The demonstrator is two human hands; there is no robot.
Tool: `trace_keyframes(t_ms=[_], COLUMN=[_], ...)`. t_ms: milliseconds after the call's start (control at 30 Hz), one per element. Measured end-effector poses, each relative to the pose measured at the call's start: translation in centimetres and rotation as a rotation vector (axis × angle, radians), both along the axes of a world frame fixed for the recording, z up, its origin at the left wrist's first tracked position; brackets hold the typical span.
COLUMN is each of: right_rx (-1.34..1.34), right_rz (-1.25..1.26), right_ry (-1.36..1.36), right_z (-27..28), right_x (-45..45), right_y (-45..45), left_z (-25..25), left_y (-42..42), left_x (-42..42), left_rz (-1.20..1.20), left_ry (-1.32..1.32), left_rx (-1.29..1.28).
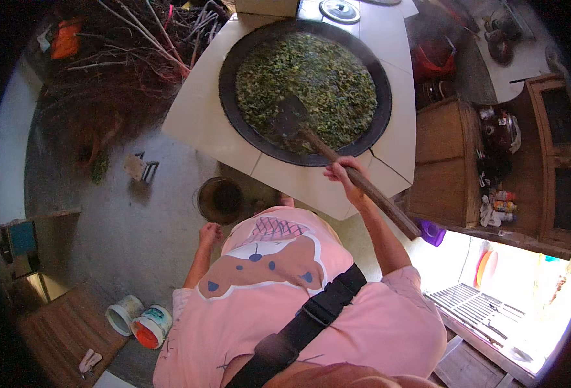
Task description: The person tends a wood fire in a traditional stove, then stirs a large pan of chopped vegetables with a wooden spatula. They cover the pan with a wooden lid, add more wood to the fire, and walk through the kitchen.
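My right hand [347, 173] grips the wooden handle [380, 198] of a long spatula. Its dark, flat blade [289, 115] dips into chopped leafy greens [309, 72] at the near left of the pan. The greens lie in a large black wok [386, 104] set into a stove topped with pale tiles [198, 111]. A thin haze hangs over the wok's far rim. Down at my left side, away from the stove, my left hand [211, 234] holds nothing that I can see; its fingers look loosely curled.
Dry branches [135, 68] are heaped left of the stove. A small stool [139, 167] and a dark round bucket [220, 200] stand on the floor. A wooden cabinet [443, 160] flanks the stove on the right. A pot lid [340, 10] lies on the far tiles. Two pails [152, 325] sit behind my left arm.
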State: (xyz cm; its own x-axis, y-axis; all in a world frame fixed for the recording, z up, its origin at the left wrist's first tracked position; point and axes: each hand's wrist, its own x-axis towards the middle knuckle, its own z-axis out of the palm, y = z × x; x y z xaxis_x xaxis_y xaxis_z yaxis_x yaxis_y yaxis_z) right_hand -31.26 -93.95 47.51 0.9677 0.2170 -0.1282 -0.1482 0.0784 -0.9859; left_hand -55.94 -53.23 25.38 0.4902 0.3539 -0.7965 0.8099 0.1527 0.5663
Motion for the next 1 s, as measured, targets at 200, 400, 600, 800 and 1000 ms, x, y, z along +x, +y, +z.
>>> trace_keyframes(t_ms=[200, 400, 600, 800, 1000], right_rx=[-0.035, -0.034, 0.081, 0.036, 0.101], right_rz=[-0.061, -0.143, -0.066, -0.042, -0.168], right_ry=[0.043, 0.03, 0.025, -0.065, -0.075], right_z=[-0.8, -0.4, 0.3, 0.2, 0.8], right_x=[-3.2, -4.0, 1.9, 8.2, 13.1], right_y=[-4.2, -5.4, -3.7, -1.9, -5.4], left_z=[-2.9, -0.9, -4.9, -1.3, -4.8], left_y=[0.8, -0.3, 2.3, -0.2, -0.9], left_x=[-0.7, 1.8, 0.9, 3.3, -0.7], left_rz=[-0.167, -0.122, -0.021, 0.04, -0.093], left_ry=[0.055, 0.076, -0.018, -0.083, -0.063], left_rx=[0.01, 0.064, -0.121, -0.071, 0.041])
